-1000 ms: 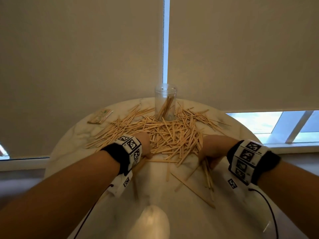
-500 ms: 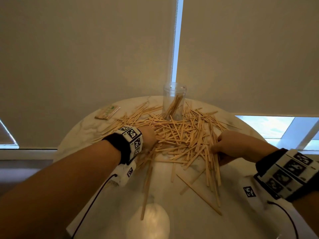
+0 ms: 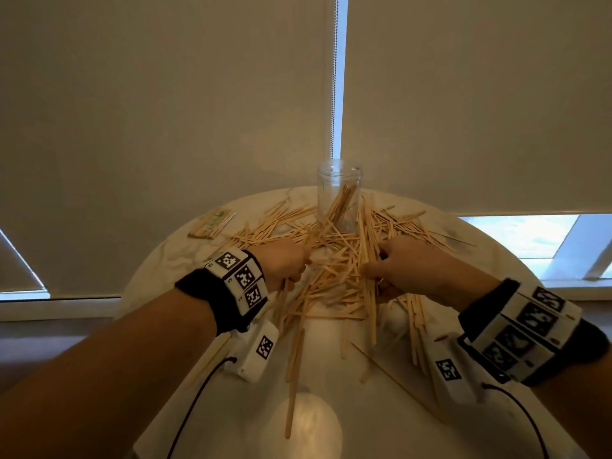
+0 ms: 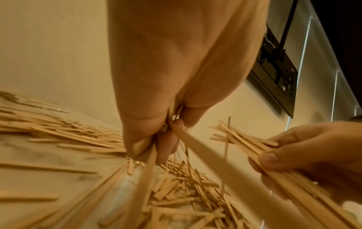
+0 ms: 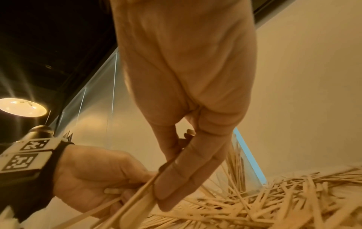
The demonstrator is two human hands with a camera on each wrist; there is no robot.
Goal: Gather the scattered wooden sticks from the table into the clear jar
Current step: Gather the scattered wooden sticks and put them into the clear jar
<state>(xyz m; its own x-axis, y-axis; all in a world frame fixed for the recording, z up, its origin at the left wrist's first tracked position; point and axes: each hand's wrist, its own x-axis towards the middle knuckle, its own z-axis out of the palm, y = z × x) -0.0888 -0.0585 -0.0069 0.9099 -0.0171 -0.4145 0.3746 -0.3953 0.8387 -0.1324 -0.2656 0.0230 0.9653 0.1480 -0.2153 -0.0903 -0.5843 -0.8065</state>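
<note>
A heap of thin wooden sticks covers the middle of the round pale table. The clear jar stands upright at the far edge with several sticks leaning inside it. My left hand sits on the left side of the heap and grips a bunch of sticks in curled fingers. On the right side my right hand grips another bundle of sticks; in the right wrist view its fingers wrap around them. The two hands lie close together.
A small packet of sticks lies at the table's far left. Loose sticks trail toward the near edge. A lamp's bright reflection shows on the near tabletop. Roller blinds hang right behind the table.
Both hands have moved inward toward the middle of the heap, dragging sticks together. The right hand now holds a gathered bundle, and more long sticks lie toward the near edge.
</note>
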